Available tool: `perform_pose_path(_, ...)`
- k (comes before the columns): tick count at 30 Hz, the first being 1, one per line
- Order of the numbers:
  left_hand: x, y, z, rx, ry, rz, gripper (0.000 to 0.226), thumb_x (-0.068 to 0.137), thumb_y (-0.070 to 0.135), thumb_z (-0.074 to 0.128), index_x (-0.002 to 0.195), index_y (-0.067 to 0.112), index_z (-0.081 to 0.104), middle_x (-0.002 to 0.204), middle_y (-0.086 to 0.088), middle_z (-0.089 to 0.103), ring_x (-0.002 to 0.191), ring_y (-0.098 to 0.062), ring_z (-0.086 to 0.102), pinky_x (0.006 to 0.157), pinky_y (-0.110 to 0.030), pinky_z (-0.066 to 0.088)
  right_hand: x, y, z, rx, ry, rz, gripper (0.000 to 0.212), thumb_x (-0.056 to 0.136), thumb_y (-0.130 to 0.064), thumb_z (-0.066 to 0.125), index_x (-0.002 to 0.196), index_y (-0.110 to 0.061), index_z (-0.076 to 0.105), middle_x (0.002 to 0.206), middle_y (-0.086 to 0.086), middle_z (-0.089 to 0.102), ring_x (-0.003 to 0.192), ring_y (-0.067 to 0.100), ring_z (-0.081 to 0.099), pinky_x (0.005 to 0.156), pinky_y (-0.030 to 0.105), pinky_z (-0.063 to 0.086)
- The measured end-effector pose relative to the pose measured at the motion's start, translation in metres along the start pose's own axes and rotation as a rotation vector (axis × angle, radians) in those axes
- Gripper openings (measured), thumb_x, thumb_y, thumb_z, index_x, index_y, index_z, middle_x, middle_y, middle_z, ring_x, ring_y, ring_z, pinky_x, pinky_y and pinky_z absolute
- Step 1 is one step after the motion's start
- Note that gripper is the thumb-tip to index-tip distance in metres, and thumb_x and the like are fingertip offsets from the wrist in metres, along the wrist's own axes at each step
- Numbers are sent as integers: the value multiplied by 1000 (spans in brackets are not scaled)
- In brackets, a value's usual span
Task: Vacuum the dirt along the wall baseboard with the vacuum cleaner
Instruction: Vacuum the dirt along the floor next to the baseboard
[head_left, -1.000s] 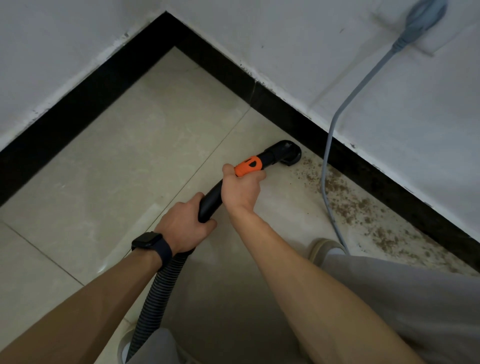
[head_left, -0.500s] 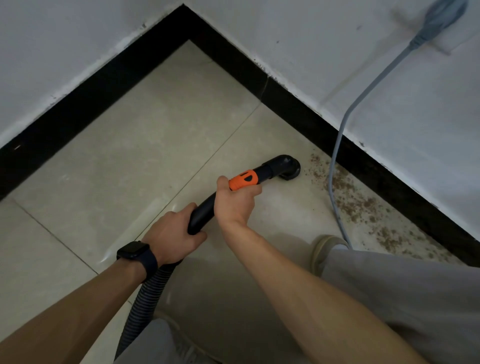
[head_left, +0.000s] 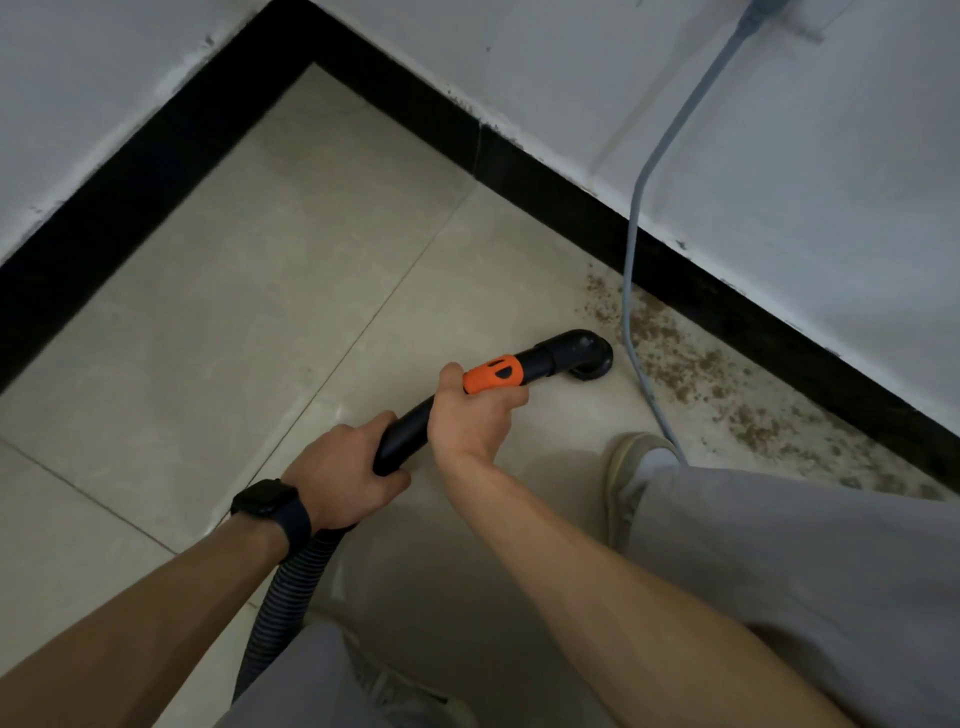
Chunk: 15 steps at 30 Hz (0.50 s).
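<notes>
A black vacuum wand with an orange collar (head_left: 493, 373) ends in a round nozzle (head_left: 587, 356) resting on the tiled floor. My right hand (head_left: 475, 415) grips the wand just behind the orange collar. Further back, my left hand (head_left: 345, 475) grips the wand where the ribbed hose (head_left: 288, 597) joins it. Brown dirt (head_left: 727, 395) lies scattered along the black baseboard (head_left: 571, 202) to the right of the nozzle. The nozzle sits a short way off the baseboard, at the left edge of the dirt.
A grey power cord (head_left: 631, 270) hangs down the white wall, crosses the dirt and runs past my right shoe (head_left: 631, 467). A second baseboard (head_left: 130, 171) meets the first at the corner top left. Grey trouser legs fill the lower right.
The nozzle has drawn back from the baseboard and shifted right toward the dirt and the cord. Both hands keep their grip on the wand.
</notes>
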<state>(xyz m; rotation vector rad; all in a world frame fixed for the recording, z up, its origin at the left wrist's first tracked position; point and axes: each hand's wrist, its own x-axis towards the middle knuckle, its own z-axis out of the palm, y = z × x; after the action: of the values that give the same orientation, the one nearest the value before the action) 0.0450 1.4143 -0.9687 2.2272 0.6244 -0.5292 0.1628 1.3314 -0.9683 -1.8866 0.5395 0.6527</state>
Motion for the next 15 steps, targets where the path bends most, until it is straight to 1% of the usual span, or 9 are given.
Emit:
perform_pose_path(4,0,2,-1,23,-55,19,29,78,37,66,79,35,37,64,6,57,52,-10,55,46,-27,35,-5,2,-7,30,37,66,52,98,-31,63,132,-9,30,104,6,63,82,23,59,76,27,43)
perform_pose_path(6,0,2,1,24,-74,32,29,79,36,67,80,35,38,64,7,57,51,-8,54,46,-24,34,-5,4,-10,31,53,87,51,99,-31,63,130,-9,30,102,5,62,77,19,58,75,27,42)
perform_pose_path(9,3,5,3,17,-93,43,28,78,37,67,81,36,39,63,7,57,51,-7,54,46,-22,33,-3,7,-13,26,65,95,51,99,-31,62,131,-9,29,99,3,61,69,5,53,73,26,41)
perform_pose_path(12,4,6,5,-5,-82,27,26,78,37,66,81,36,39,65,6,58,53,-10,56,47,-25,36,0,7,-14,17,55,88,50,99,-30,62,129,-10,28,94,0,59,69,6,53,72,26,42)
perform_pose_path(15,3,5,3,-12,-45,-1,27,79,37,65,79,35,39,65,5,58,54,-12,56,48,-27,37,0,0,-8,-1,7,57,47,98,-27,62,125,-11,27,94,1,60,69,8,55,70,25,41)
